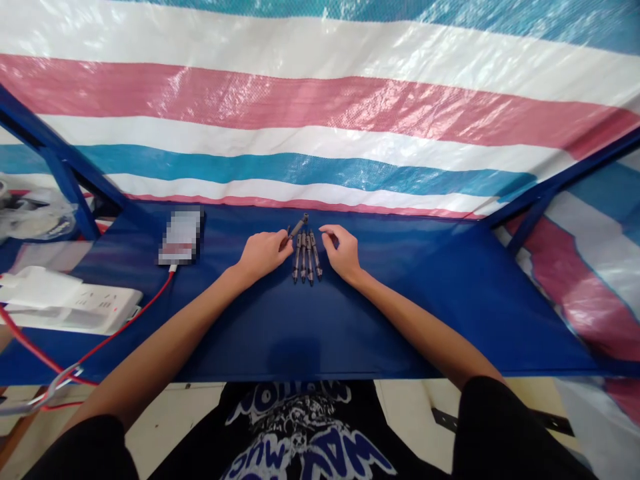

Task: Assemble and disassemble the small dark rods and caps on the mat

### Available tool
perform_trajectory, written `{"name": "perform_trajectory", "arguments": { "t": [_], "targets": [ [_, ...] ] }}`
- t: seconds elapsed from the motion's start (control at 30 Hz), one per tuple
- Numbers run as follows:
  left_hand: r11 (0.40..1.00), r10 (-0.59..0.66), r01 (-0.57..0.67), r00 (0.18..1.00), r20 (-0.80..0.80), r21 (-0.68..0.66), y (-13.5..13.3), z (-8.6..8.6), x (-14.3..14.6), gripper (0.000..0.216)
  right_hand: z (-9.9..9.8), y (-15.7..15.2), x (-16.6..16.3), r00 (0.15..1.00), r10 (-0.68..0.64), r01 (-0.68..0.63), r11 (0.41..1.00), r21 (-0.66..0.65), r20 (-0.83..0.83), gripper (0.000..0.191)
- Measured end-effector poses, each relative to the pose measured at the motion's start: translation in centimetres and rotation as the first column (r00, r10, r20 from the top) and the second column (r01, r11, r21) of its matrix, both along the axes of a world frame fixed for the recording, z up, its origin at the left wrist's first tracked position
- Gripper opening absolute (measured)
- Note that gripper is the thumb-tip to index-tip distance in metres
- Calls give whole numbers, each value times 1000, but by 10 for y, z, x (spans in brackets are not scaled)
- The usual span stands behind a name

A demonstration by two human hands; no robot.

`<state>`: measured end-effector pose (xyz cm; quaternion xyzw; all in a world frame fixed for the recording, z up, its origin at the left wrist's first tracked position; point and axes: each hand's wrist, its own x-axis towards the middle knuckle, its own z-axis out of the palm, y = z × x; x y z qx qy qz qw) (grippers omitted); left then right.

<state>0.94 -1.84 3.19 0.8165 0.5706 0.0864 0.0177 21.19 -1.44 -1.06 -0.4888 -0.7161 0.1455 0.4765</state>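
My left hand (265,255) is closed on a dark grey pen (298,227), gripping it between thumb and fingers. The pen slants up and to the right, one end clear of the fingers. Just below it, several similar click pens (307,257) lie side by side on the blue table, fanned slightly, tips toward me. To the right of this row rests my right hand (344,252), its fingers curved and a gap showing between thumb and forefinger. Nothing is visible in it, and it does not touch the pens.
The blue table (340,333) has blue metal supports on both sides. At left lie a blurred-out phone-like device (181,235), its red cable (150,303) and a white power strip (103,307). Behind hangs a striped plastic sheet (310,100).
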Motion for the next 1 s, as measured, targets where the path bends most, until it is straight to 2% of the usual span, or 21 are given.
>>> {"name": "perform_trajectory", "arguments": {
  "t": [0.27,0.43,0.7,0.9,1.0],
  "targets": [
    [967,-186,163,977,105,194,-4,-13,-9,41,6,-12,-5,998,30,-20,978,209,-47,34],
    [936,-281,252,956,87,245,4,-13,-11,40,5,-9,-4,992,108,-116,983,140,63,28],
    [922,-299,237,938,176,305,9,-24,-23,38,0,-8,-6,971,155,-171,982,77,179,28],
    [889,-320,226,929,187,398,11,-30,-22,32,0,-8,-7,977,151,-168,979,112,150,26],
    [881,-352,290,930,108,375,16,-26,-19,34,1,-8,-7,984,136,-150,980,130,113,24]
  ]
}}
